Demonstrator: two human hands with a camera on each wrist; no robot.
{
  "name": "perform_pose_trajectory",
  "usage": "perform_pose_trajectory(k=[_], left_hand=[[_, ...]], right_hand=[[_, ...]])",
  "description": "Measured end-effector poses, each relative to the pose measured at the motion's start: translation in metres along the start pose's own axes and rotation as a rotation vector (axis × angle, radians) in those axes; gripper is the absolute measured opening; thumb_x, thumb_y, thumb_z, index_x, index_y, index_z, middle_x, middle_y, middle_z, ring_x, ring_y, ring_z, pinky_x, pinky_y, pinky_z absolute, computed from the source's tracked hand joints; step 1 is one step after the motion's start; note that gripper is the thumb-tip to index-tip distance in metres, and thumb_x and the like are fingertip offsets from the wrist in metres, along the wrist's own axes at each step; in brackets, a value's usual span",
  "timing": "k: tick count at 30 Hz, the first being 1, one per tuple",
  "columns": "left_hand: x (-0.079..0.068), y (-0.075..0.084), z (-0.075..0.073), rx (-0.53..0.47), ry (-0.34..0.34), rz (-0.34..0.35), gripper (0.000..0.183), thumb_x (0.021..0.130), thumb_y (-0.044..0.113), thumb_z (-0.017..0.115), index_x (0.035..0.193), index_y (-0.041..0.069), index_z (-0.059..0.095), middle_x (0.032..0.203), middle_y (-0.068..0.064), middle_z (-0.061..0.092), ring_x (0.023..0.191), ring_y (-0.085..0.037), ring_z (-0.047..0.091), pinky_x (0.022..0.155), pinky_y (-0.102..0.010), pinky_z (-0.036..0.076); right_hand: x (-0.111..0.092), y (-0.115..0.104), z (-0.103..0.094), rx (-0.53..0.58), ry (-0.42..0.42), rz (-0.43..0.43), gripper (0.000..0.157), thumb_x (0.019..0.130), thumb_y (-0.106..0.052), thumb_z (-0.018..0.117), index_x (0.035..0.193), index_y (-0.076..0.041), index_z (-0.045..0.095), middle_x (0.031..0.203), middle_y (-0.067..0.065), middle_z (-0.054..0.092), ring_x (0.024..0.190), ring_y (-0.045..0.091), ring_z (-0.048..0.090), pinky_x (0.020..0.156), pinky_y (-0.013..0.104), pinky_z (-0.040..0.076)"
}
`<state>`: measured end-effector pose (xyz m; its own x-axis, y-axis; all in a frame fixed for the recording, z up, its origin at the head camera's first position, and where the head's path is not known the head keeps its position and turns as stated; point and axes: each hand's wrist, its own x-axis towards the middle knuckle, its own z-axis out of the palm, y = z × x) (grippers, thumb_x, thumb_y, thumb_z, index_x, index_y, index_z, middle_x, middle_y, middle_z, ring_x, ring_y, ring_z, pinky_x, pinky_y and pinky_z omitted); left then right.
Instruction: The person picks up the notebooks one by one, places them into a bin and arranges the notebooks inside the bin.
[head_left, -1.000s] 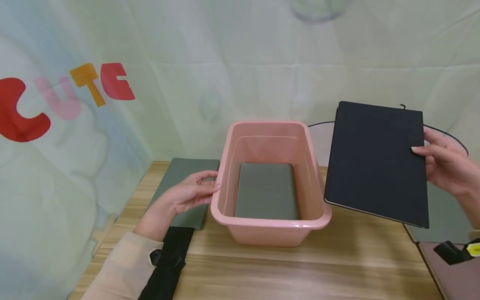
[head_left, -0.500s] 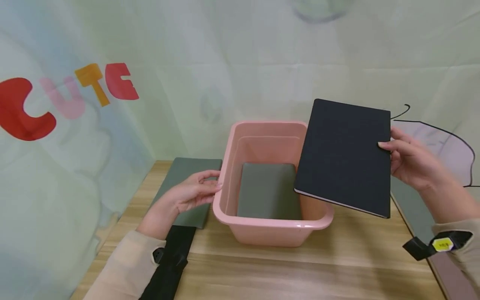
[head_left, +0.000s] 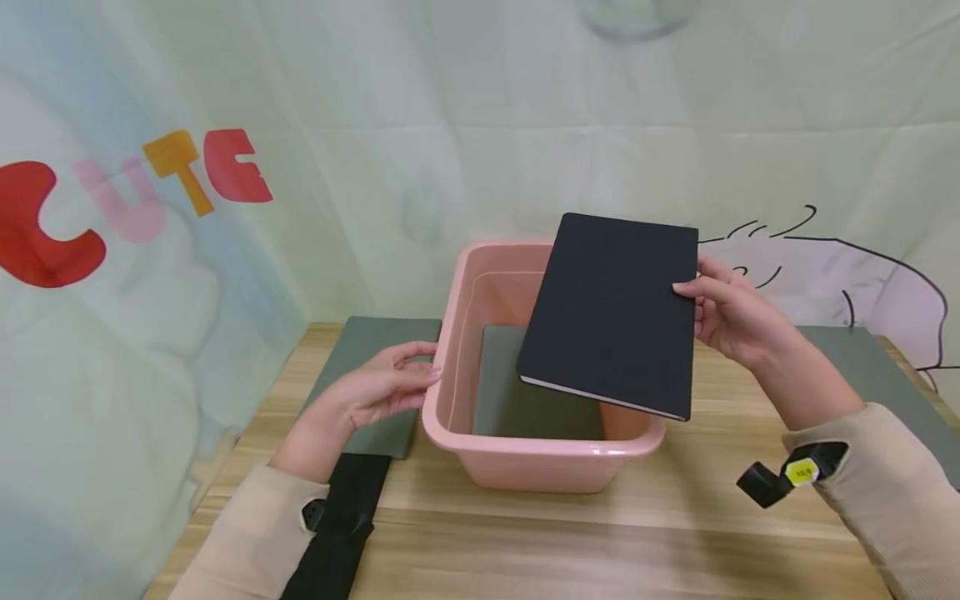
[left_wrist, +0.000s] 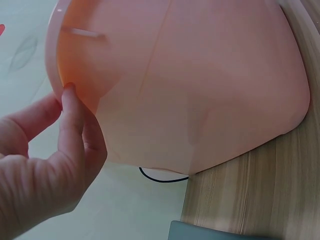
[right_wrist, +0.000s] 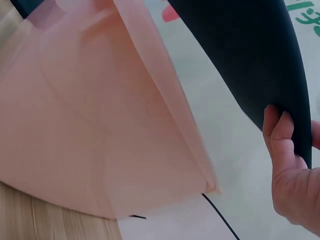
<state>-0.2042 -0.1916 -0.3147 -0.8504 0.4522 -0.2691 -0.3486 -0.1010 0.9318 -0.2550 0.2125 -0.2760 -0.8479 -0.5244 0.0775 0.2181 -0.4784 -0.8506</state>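
Observation:
A black notebook (head_left: 611, 312) is held tilted over the right part of a pink plastic basin (head_left: 543, 462). My right hand (head_left: 738, 317) pinches its right edge, thumb on top and fingers beneath; the right wrist view shows those fingers on the underside of the notebook (right_wrist: 255, 55). On the basin's left rim, my left hand (head_left: 386, 383) pinches the edge, and the left wrist view has the thumb and fingers (left_wrist: 72, 125) on either side of the rim. Inside the basin lies a grey-green notebook (head_left: 498, 392) on the bottom, partly hidden by the black one.
Left of the basin, a grey-green flat cover (head_left: 337, 350) lies on the wooden table (head_left: 480, 550), with a black strip (head_left: 360, 492) in front of it. Another grey-green flat piece (head_left: 862, 358) lies at the right. A printed curtain (head_left: 450, 100) hangs behind the table.
My right hand has carried the black notebook leftward, from beside the basin to over its right part. The left hand has kept its place on the rim.

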Motion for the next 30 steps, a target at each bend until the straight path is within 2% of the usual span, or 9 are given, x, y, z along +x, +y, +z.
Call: perform_pose_trajectory(k=[5,10,18,21,30], left_hand=[[-0.002,0.001,0.000,0.003,0.005,-0.005,0.050,0.093,-0.006,0.046,0.136,-0.011,0.020,0.097,-0.009,0.060,0.082,-0.014,0.065,0.072,-0.024,0.055],[-0.003,0.001,-0.002,-0.003,0.007,-0.005,0.052,0.093,-0.007,0.046,0.137,-0.011,0.019,0.097,-0.009,0.061,0.082,-0.014,0.066,0.072,-0.024,0.055],[-0.003,-0.002,-0.002,-0.006,0.009,-0.005,0.051,0.093,-0.006,0.047,0.136,-0.011,0.020,0.096,-0.008,0.061,0.082,-0.014,0.066,0.072,-0.024,0.055],[-0.004,-0.002,-0.003,-0.008,0.013,-0.002,0.050,0.093,-0.007,0.046,0.135,-0.011,0.020,0.096,-0.008,0.061,0.082,-0.014,0.066,0.072,-0.024,0.055],[-0.004,-0.002,-0.004,-0.014,0.001,-0.001,0.053,0.093,-0.005,0.048,0.137,-0.011,0.019,0.100,-0.010,0.061,0.084,-0.015,0.066,0.074,-0.026,0.055]], right_hand=[[0.013,0.007,0.013,-0.055,0.103,0.052,0.033,0.095,0.005,0.042,0.124,-0.009,0.033,0.089,0.007,0.068,0.075,0.016,0.067,0.068,0.026,0.056],[0.027,0.014,0.022,-0.112,0.149,0.100,0.033,0.095,0.004,0.042,0.122,-0.012,0.034,0.088,0.005,0.068,0.073,0.015,0.066,0.069,0.026,0.056],[0.040,0.027,0.026,-0.191,0.190,0.155,0.033,0.094,0.004,0.042,0.122,-0.012,0.033,0.084,0.003,0.067,0.069,0.013,0.065,0.063,0.024,0.055],[0.045,0.032,0.030,-0.229,0.199,0.180,0.036,0.094,0.003,0.043,0.125,-0.011,0.031,0.086,0.003,0.066,0.071,0.013,0.064,0.065,0.025,0.055],[0.058,0.039,0.036,-0.313,0.159,0.203,0.049,0.093,0.002,0.043,0.137,-0.004,0.021,0.090,0.003,0.062,0.074,0.014,0.063,0.069,0.025,0.055]])
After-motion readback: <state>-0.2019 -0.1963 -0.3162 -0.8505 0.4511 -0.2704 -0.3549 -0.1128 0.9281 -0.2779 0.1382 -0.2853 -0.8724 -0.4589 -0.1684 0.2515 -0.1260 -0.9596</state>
